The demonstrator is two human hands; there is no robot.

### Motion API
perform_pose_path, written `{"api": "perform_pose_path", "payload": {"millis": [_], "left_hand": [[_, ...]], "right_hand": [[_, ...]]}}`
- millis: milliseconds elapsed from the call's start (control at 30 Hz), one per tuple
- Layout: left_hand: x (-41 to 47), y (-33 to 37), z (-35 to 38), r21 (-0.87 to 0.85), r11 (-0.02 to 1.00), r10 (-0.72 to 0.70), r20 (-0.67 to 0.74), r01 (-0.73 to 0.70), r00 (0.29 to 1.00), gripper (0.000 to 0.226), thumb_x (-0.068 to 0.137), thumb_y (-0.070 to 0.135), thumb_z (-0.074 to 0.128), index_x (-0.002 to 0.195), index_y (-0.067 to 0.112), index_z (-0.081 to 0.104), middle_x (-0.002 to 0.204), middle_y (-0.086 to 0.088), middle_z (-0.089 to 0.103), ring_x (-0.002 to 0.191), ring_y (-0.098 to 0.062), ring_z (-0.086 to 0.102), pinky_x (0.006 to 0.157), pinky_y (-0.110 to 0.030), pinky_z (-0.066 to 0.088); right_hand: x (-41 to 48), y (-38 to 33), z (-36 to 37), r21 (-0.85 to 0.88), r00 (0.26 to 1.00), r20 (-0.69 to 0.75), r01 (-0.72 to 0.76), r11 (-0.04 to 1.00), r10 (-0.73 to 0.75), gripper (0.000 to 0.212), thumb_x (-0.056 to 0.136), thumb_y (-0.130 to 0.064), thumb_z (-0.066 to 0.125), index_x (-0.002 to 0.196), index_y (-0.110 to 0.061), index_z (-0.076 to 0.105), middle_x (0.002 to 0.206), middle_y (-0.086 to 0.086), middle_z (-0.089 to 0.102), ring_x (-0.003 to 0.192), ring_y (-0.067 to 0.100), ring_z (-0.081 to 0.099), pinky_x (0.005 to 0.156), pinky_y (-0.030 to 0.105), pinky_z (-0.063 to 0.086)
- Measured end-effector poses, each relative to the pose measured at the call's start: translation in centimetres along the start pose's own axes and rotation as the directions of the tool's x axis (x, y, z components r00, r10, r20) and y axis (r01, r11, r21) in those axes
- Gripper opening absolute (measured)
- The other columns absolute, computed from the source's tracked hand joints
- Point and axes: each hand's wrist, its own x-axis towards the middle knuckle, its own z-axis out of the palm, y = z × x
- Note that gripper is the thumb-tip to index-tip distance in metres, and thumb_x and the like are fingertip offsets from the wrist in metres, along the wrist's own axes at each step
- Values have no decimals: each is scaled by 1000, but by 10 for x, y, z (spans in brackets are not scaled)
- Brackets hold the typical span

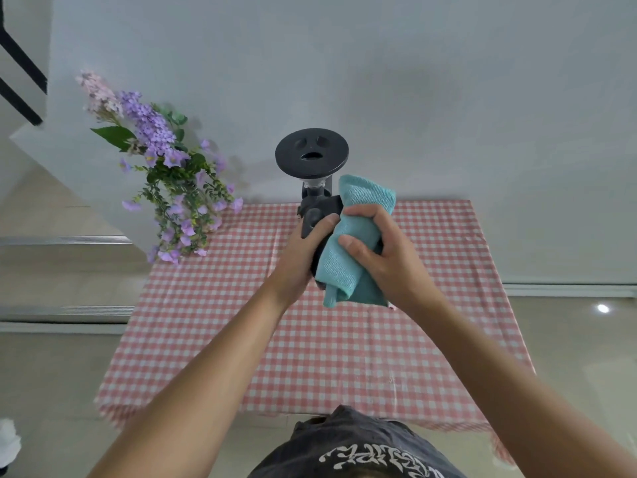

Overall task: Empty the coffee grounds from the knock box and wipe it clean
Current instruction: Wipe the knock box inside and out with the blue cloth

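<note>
A dark printed shirt [358,450] at the bottom edge, two bare forearms reaching out over a pink checked counter [241,339].

The left hand [303,250] grips a dark knock box [319,232] held above the counter; the right hand [379,250] clenches a teal cloth [348,257] pressed against the box. Behind them stands a dark grinder [312,155] with a round top. Purple flowers [165,167] lean at the counter's far left corner. A plain pale wall [448,98] rises behind, with steps [62,270] at left and a glossy floor [568,332] at right.
</note>
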Motion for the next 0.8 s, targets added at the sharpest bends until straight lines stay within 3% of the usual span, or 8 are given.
{"api": "perform_pose_path", "payload": {"millis": [100, 200, 300, 433, 500, 567, 633, 800], "left_hand": [[-2, 3, -4, -50, 998, 24, -11, -24, 1000, 43, 95, 40, 67, 122, 7, 59, 119, -17, 70, 107, -24, 69, 93, -47, 57], [-7, 7, -7, -140, 990, -11, 22, 14, 1000, 76, 86, 47, 72, 146, 3, 53, 142, -25, 64, 125, -35, 66, 105, -49, 54], [-8, 7, -7, -242, 969, -49, 7, 50, 999, 92, 77, 60, 81, 149, 9, 54, 142, -16, 68, 132, -32, 65, 110, -47, 51], [-7, 9, -7, -294, 955, -18, 0, 18, 1000, 52, 91, 54, 52, 124, 17, 68, 112, 0, 82, 103, -15, 78, 93, -35, 60], [-6, 10, -7, -260, 966, 2, -16, -7, 1000, 53, 93, 53, 51, 127, 16, 66, 116, -1, 81, 106, -15, 77, 92, -33, 61], [-6, 14, -8, -204, 979, 17, -54, -28, 998, 67, 91, 59, 57, 139, 12, 61, 129, -6, 76, 119, -19, 73, 99, -36, 59], [-1, 16, -10, -124, 990, 53, -94, -65, 994, 81, 86, 66, 59, 148, 13, 55, 143, -8, 68, 132, -23, 65, 111, -44, 52], [4, 17, 1, -78, 994, 60, -165, -73, 984, 78, 75, 59, 81, 136, 19, 53, 140, -10, 68, 127, -28, 69, 110, -59, 52]], "right_hand": [[1, 6, -8, 176, 997, 24, -73, 982, 70, 27, 96, -22, 63, 123, -23, 63, 112, -5, 69, 100, 13, 69, 82, 34, 58], [-1, 6, -10, 456, 991, 78, -135, 880, 112, 34, 101, -15, 54, 133, -23, 61, 118, -1, 72, 105, 16, 70, 86, 29, 57], [0, 10, -13, 527, 978, 103, -206, 824, 179, 36, 105, -16, 46, 140, -22, 56, 132, 2, 67, 120, 18, 64, 97, 30, 54], [-7, 13, -10, 535, 940, 135, -336, 775, 314, 18, 96, -15, 51, 88, -13, 67, 74, 6, 61, 67, 19, 55, 53, 21, 51], [-11, 11, -7, 588, 912, 164, -396, 705, 376, 24, 103, -16, 46, 89, -8, 64, 66, 0, 67, 58, 16, 60, 46, 20, 50], [-10, 9, -5, 630, 907, 179, -404, 664, 381, 29, 106, -27, 44, 119, -13, 66, 99, 2, 77, 84, 17, 75, 66, 27, 60], [-7, 8, -6, 661, 933, 126, -333, 673, 338, 38, 105, -33, 46, 141, -29, 54, 132, -2, 67, 116, 16, 68, 91, 33, 58], [-6, -1, -2, 446, 989, -30, -119, 887, 148, 44, 104, -20, 49, 143, -38, 48, 139, -7, 60, 123, 13, 63, 102, 33, 52]]}}
